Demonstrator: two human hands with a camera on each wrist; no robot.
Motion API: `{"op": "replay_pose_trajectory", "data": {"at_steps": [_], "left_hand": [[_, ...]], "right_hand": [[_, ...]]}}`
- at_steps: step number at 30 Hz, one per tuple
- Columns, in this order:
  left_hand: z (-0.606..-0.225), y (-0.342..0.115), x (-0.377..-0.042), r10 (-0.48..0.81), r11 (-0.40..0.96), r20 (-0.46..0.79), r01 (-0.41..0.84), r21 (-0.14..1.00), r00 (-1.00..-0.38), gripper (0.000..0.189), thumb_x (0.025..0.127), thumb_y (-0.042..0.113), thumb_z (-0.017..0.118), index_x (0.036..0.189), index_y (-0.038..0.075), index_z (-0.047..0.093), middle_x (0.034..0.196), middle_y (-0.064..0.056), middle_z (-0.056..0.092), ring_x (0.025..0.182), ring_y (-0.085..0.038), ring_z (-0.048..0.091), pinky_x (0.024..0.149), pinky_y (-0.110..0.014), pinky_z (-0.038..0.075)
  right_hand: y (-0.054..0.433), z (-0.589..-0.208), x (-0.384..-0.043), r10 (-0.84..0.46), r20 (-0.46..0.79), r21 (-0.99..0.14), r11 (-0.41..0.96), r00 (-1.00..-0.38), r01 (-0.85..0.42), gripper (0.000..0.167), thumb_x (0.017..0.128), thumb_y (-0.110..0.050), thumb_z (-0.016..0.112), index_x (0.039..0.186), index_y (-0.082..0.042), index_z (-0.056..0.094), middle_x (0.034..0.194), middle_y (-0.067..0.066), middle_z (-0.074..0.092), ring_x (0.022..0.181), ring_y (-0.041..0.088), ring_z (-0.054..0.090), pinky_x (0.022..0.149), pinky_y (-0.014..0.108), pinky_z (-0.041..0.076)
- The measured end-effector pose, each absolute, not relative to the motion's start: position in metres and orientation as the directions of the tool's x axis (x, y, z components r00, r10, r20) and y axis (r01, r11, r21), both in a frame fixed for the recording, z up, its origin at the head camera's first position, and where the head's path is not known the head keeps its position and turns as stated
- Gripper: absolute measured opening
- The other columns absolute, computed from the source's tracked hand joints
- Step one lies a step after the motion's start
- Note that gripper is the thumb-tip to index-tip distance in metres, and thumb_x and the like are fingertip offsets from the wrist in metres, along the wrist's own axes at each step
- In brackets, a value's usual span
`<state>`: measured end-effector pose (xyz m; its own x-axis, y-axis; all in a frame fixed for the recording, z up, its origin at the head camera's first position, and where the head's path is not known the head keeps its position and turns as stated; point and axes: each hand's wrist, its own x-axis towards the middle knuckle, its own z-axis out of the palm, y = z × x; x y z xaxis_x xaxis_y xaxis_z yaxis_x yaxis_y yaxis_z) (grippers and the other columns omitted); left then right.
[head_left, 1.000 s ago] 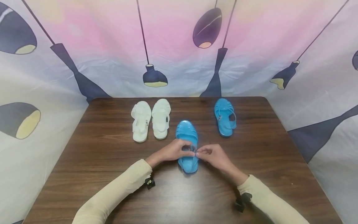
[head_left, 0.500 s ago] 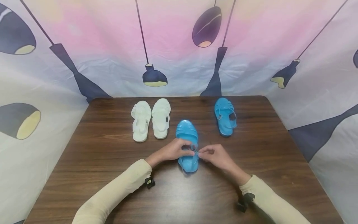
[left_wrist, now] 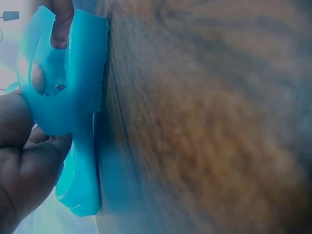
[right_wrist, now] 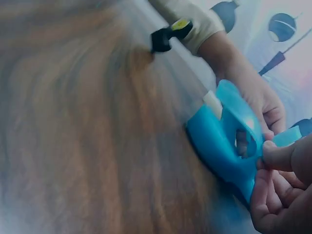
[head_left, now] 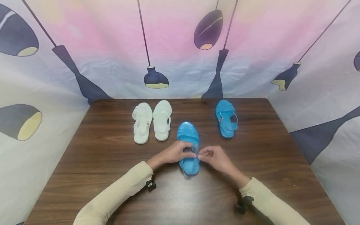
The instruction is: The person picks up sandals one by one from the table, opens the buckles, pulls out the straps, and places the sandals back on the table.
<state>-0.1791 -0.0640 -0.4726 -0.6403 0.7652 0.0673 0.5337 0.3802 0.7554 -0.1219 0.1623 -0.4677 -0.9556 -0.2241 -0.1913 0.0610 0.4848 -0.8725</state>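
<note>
A blue sandal [head_left: 187,129] lies on the table, toe pointing away from me. My left hand [head_left: 175,152] reaches over it from the left, its thumb and fingers holding the strap [left_wrist: 51,109] near the buckle side. From the right, my right hand [head_left: 215,156] pinches the ankle strap between thumb and index finger; in the right wrist view the loose strap end [right_wrist: 287,136] sticks out beyond the thumb. The fingertips of both hands almost meet at the sandal's right edge. The fingers cover most of the fastening, so how the strap sits there cannot be told.
Two white sandals [head_left: 142,123] stand side by side at the back left of the brown wooden table [head_left: 112,187]. Another blue sandal [head_left: 226,118] is at the back right, its strap looped over. A patterned cloth [head_left: 180,47] hangs behind the table.
My right hand shifted slightly right half a second ago and has come back left against the strap. The left hand and the sandals keep their places.
</note>
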Motion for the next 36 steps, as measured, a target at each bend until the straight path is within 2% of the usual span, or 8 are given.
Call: {"op": "replay_pose_trajectory", "data": {"at_steps": [3,8,17,21,25,31,36], "left_hand": [[-0.4725,-0.0636,-0.1791,0.765,0.382,0.061,0.528,0.759,-0.641,0.012,0.098,0.025,0.071,0.102,0.013,0.07,0.086,0.008,0.065,0.078,-0.006,0.059,0.073,-0.024,0.053],[-0.4709,-0.0638,-0.1801,0.765,0.383,0.06,0.527,0.759,-0.642,0.01,0.099,0.024,0.07,0.099,0.014,0.069,0.086,0.007,0.065,0.078,-0.006,0.059,0.074,-0.024,0.053],[-0.4702,-0.0641,-0.1807,0.772,0.378,0.059,0.531,0.758,-0.633,0.011,0.098,0.024,0.071,0.099,0.013,0.07,0.085,0.007,0.065,0.076,-0.005,0.058,0.071,-0.023,0.053],[-0.4701,-0.063,-0.1805,0.779,0.367,0.063,0.535,0.761,-0.624,0.012,0.098,0.023,0.071,0.101,0.011,0.071,0.086,0.007,0.067,0.077,-0.004,0.058,0.074,-0.023,0.054],[-0.4695,-0.0631,-0.18,0.771,0.381,0.055,0.528,0.759,-0.635,0.011,0.098,0.023,0.072,0.096,0.012,0.07,0.082,0.007,0.064,0.075,-0.004,0.057,0.071,-0.023,0.053],[-0.4695,-0.0644,-0.1802,0.766,0.386,0.056,0.528,0.756,-0.64,0.011,0.098,0.023,0.072,0.095,0.013,0.07,0.085,0.006,0.067,0.077,-0.005,0.058,0.073,-0.023,0.054],[-0.4705,-0.0641,-0.1802,0.778,0.374,0.056,0.534,0.758,-0.626,0.011,0.098,0.023,0.071,0.102,0.012,0.072,0.094,0.006,0.071,0.083,-0.005,0.062,0.079,-0.023,0.054]], "right_hand": [[0.1646,-0.4691,-0.1211,-0.235,-0.19,-0.858,0.512,-0.953,0.045,0.021,0.093,-0.026,0.078,0.107,-0.01,0.076,0.092,0.0,0.075,0.08,0.017,0.07,0.071,0.033,0.06],[0.1692,-0.47,-0.12,-0.266,-0.205,-0.874,0.483,-0.942,0.054,0.023,0.093,-0.026,0.077,0.111,-0.01,0.077,0.094,0.002,0.076,0.078,0.02,0.069,0.066,0.035,0.06],[0.164,-0.4697,-0.1224,-0.231,-0.156,-0.874,0.485,-0.96,0.025,0.016,0.093,-0.018,0.077,0.106,-0.01,0.079,0.093,0.0,0.077,0.088,0.016,0.072,0.079,0.034,0.06],[0.1633,-0.4685,-0.1233,-0.222,-0.169,-0.881,0.471,-0.96,0.046,0.017,0.093,-0.018,0.077,0.107,-0.009,0.078,0.094,0.002,0.078,0.09,0.018,0.074,0.082,0.037,0.061],[0.1646,-0.4676,-0.1224,-0.232,-0.168,-0.872,0.488,-0.958,0.035,0.019,0.092,-0.02,0.079,0.109,-0.01,0.078,0.096,0.003,0.078,0.091,0.018,0.074,0.08,0.037,0.061],[0.1633,-0.4657,-0.1202,-0.238,-0.083,-0.835,0.546,-0.968,-0.063,0.018,0.089,-0.02,0.081,0.105,-0.013,0.079,0.093,0.0,0.078,0.082,0.014,0.072,0.07,0.032,0.06],[0.1597,-0.4677,-0.1186,-0.212,0.001,-0.791,0.598,-0.977,-0.13,0.013,0.086,-0.021,0.084,0.097,-0.014,0.081,0.088,-0.005,0.077,0.083,0.01,0.069,0.073,0.031,0.058]]}}
